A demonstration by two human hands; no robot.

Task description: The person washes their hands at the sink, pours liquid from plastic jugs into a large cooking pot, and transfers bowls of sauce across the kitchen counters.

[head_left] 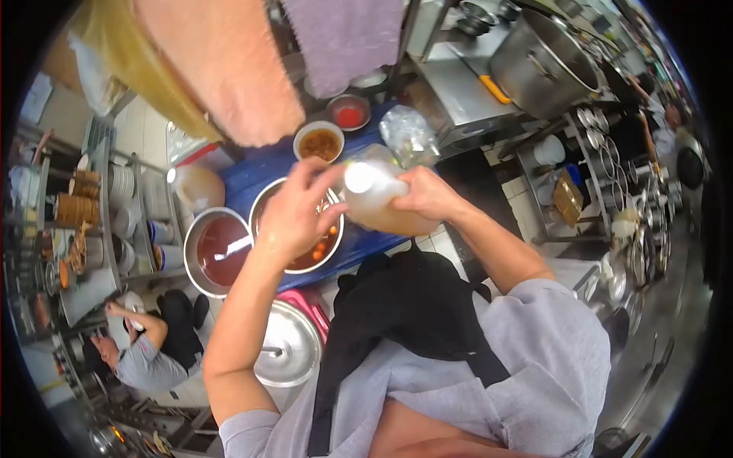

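Note:
A translucent plastic jug (393,210) with light brown contents is tipped on its side, its round white end (357,177) facing left. My right hand (427,195) is closed around the jug's handle. My left hand (294,214) is beside that white end, fingers spread and apparently empty; I cannot tell whether a fingertip touches the jug. Beneath my left hand is a steel bowl (309,267) with dark liquid and orange pieces, partly hidden by the hand. To its left, another steel bowl (191,267) holds reddish-brown liquid.
Small bowls of brown sauce (319,143) and something red (349,116) stand behind. A second jug (197,188) and a clear plastic bag (408,133) flank them. Cloths (347,46) hang above. A lidded pot (289,347) is below. A crouching person (156,359) is at left.

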